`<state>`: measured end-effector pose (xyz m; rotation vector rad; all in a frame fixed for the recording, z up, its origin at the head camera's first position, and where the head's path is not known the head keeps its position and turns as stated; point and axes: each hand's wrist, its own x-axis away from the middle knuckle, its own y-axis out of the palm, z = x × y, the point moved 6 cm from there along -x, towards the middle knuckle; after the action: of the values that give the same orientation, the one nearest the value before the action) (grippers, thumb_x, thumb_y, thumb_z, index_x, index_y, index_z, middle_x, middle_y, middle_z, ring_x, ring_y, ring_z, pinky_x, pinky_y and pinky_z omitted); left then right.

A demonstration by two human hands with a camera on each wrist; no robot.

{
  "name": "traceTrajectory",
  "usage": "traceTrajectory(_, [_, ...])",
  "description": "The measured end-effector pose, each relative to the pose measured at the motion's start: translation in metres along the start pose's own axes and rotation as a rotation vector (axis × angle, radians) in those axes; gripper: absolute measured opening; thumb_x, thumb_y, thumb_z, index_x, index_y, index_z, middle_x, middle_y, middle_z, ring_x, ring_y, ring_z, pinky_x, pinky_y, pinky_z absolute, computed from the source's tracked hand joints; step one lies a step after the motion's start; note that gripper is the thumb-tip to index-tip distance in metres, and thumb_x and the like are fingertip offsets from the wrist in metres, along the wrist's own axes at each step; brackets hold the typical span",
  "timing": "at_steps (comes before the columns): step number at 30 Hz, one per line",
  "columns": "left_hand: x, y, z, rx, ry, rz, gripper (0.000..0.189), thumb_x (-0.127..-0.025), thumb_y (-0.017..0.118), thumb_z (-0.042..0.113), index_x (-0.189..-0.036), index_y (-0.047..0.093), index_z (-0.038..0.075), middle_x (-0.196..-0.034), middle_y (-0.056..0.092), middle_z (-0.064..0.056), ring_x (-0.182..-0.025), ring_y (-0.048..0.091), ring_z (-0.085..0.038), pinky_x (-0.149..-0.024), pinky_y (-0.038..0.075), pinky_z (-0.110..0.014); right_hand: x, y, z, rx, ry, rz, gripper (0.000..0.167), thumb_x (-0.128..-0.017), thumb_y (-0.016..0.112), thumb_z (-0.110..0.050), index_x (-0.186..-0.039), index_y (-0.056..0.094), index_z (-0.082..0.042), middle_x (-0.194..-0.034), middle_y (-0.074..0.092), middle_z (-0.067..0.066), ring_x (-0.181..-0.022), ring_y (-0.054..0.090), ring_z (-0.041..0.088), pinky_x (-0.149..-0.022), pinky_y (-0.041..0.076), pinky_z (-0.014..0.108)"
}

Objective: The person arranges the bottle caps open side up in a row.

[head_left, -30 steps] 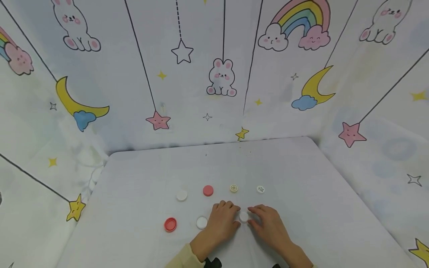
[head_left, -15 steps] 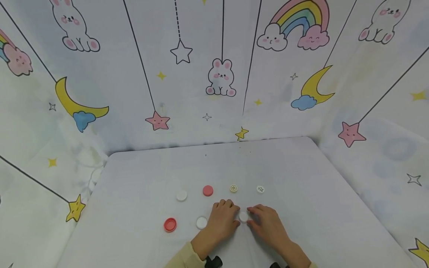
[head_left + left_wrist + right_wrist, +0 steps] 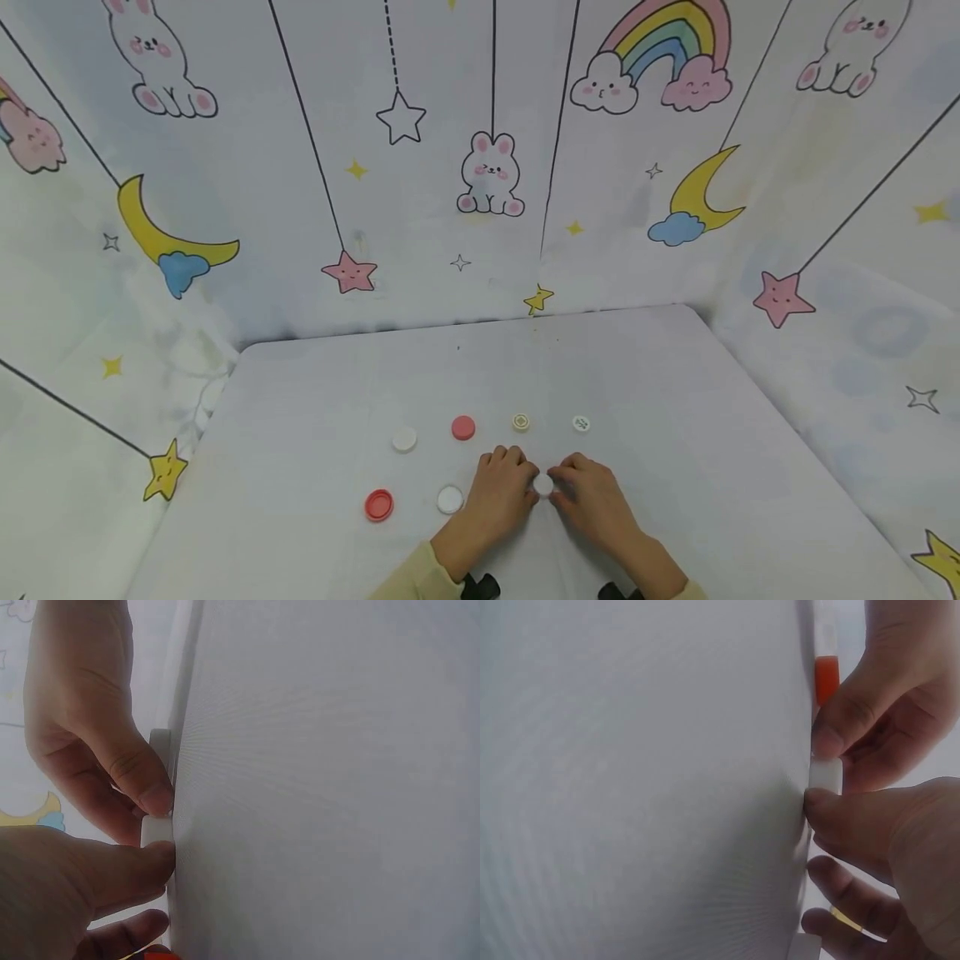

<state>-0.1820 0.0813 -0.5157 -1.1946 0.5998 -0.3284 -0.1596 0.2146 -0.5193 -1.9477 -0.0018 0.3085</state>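
Observation:
A small white bottle cap (image 3: 543, 485) lies on the white tabletop between my two hands. My left hand (image 3: 495, 492) pinches its left side with thumb and fingertips, while my right hand (image 3: 596, 502) pinches the right side. Both wrist views catch the cap's edge between the thumbs: the white cap (image 3: 156, 831) in the left one, and the cap (image 3: 826, 774) in the right one. Just left of my left wrist is another white cap (image 3: 449, 499). The fingers partly cover the cap's sides.
Farther back stand a white cap (image 3: 404, 440), a red cap (image 3: 463, 427), a small yellowish round piece (image 3: 521, 422) and a small white piece with dark marks (image 3: 581, 423). At left lies a red cap (image 3: 378, 505), hollow side up. A printed cloth (image 3: 420, 217) walls the table.
My fingertips have drawn slightly closer together around the white cap from both sides. The other pieces have stayed in place; the head view has shifted a little.

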Motion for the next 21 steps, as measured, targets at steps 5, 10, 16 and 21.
traceTrajectory(5, [-0.001, 0.001, 0.001, 0.001, -0.007, 0.000, 0.026, -0.078, 0.080, 0.029, -0.101, 0.074, 0.018, -0.091, 0.058, 0.004, -0.087, 0.053, -0.015, -0.076, 0.043, -0.036, 0.000, 0.000, -0.002, 0.006, -0.001, -0.001, 0.028, -0.070, 0.087, -0.016, -0.096, 0.076, -0.013, -0.090, 0.061, -0.006, -0.081, 0.059, 0.010, -0.079, 0.049, 0.039])
traceTrajectory(10, [-0.001, 0.000, 0.002, 0.005, -0.006, -0.009, 0.027, -0.079, 0.079, 0.030, -0.102, 0.074, 0.018, -0.092, 0.060, 0.004, -0.088, 0.054, -0.015, -0.078, 0.043, -0.036, 0.001, -0.002, -0.004, 0.000, -0.004, 0.018, 0.028, -0.070, 0.087, -0.016, -0.096, 0.075, -0.013, -0.089, 0.063, -0.006, -0.081, 0.060, 0.011, -0.079, 0.049, 0.039])
traceTrajectory(16, [-0.002, -0.003, 0.003, 0.031, 0.007, 0.026, 0.026, -0.078, 0.080, 0.029, -0.102, 0.073, 0.018, -0.091, 0.063, 0.004, -0.089, 0.056, -0.015, -0.078, 0.044, -0.035, 0.003, -0.009, -0.007, -0.036, -0.007, 0.049, 0.029, -0.071, 0.086, -0.014, -0.097, 0.074, -0.013, -0.087, 0.068, -0.007, -0.082, 0.062, 0.011, -0.081, 0.049, 0.040])
traceTrajectory(21, [-0.001, -0.007, 0.004, 0.061, 0.026, 0.063, 0.026, -0.078, 0.080, 0.027, -0.101, 0.071, 0.018, -0.094, 0.065, 0.005, -0.090, 0.057, -0.015, -0.078, 0.044, -0.034, 0.004, -0.018, -0.012, -0.079, -0.006, 0.066, 0.030, -0.072, 0.085, -0.009, -0.099, 0.074, -0.012, -0.084, 0.068, -0.007, -0.082, 0.063, 0.011, -0.081, 0.050, 0.039])
